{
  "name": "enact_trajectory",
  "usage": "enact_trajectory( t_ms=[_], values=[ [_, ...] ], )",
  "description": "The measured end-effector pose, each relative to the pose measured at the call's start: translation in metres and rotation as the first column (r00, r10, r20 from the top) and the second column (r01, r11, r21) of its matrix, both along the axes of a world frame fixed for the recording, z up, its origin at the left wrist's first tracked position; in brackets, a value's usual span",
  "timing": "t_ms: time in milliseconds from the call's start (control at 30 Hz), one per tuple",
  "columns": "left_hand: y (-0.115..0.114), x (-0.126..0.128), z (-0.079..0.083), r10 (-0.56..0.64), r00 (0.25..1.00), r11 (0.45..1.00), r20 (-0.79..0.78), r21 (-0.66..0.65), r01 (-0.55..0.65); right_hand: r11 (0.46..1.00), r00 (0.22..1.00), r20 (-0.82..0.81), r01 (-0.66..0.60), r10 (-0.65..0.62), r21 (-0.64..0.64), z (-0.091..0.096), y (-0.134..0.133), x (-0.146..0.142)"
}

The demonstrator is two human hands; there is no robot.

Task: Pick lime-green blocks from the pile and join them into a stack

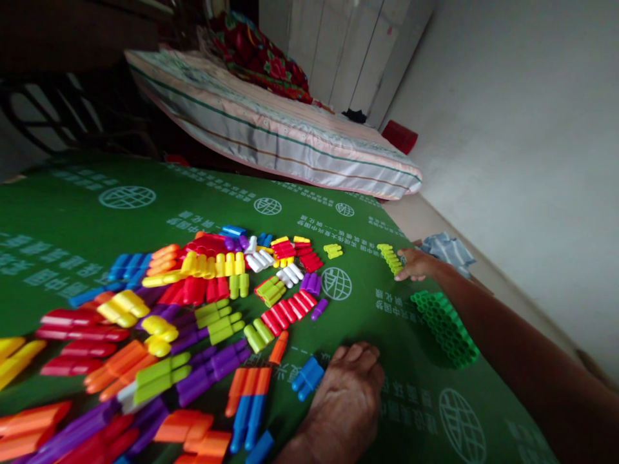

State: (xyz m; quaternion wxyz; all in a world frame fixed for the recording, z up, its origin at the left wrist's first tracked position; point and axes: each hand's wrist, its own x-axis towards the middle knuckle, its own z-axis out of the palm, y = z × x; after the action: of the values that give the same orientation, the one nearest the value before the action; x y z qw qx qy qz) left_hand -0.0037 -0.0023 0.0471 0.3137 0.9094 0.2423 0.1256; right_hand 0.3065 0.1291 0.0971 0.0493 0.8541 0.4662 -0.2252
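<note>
1. In the view from my head, my right hand (416, 264) reaches out over the far right part of the green printed board (271, 183). My left hand is out of sight, so I cannot tell what it is doing.
2. The fingers (405, 253) of my right hand are at the side of a row of yellow-green pieces (389, 259). They look to be touching it, but I cannot tell whether they are closed on it or only resting there.
3. The row lies towards the right edge of the board, beyond a bright green honeycomb block (445, 325); a smaller yellow-green group (333, 251) lies apart to its left.
4. I judge the row to be light, stiff plastic, smooth enough to slide if pinched carelessly. I'd take it across its narrow width, near the middle, with thumb and finger opposed; lifting by one end could strain the joins between pieces.
5. The honeycomb block also looks light and stiff; its outer sides seem the best hold.
6. Nearer me are what looks like a bare foot (345, 403) and a blue group (308, 378) just beside it; further left spread many coloured pieces, including a red row (289, 314).
</note>
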Motion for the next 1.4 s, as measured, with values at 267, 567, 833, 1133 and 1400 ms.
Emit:
enact_trajectory(
  t_ms=[267, 567, 833, 1133, 1400],
  values=[
    [-0.001, 0.0, -0.002, 0.008, 1.0, 1.0, 0.0, 0.009, -0.008, 1.0, 0.998, -0.063, 0.011, -0.011, -0.011, -0.005, 0.006, 0.007],
    [-0.001, -0.001, 0.003, 0.013, 1.0, 1.0, -0.004, 0.021, -0.012, 0.999, 0.997, -0.065, 0.04, -0.041, -0.011, -0.006, 0.009, 0.008],
    [-0.001, -0.001, 0.003, -0.004, 1.0, 1.0, -0.005, 0.019, 0.004, 0.999, 0.998, -0.062, 0.03, -0.028, 0.019, -0.001, 0.005, 0.002],
    [-0.002, -0.003, 0.002, -0.019, 1.0, 0.998, 0.001, 0.059, 0.019, 0.986, 0.992, 0.123, -0.032, 0.012, 0.162, 0.022, 0.005, -0.014],
    [-0.001, -0.003, -0.003, -0.025, 1.0, 0.998, 0.016, 0.059, 0.024, 0.857, 0.924, 0.036, -0.368, 0.381, 0.361, 0.02, 0.018, -0.105]
  ],
)
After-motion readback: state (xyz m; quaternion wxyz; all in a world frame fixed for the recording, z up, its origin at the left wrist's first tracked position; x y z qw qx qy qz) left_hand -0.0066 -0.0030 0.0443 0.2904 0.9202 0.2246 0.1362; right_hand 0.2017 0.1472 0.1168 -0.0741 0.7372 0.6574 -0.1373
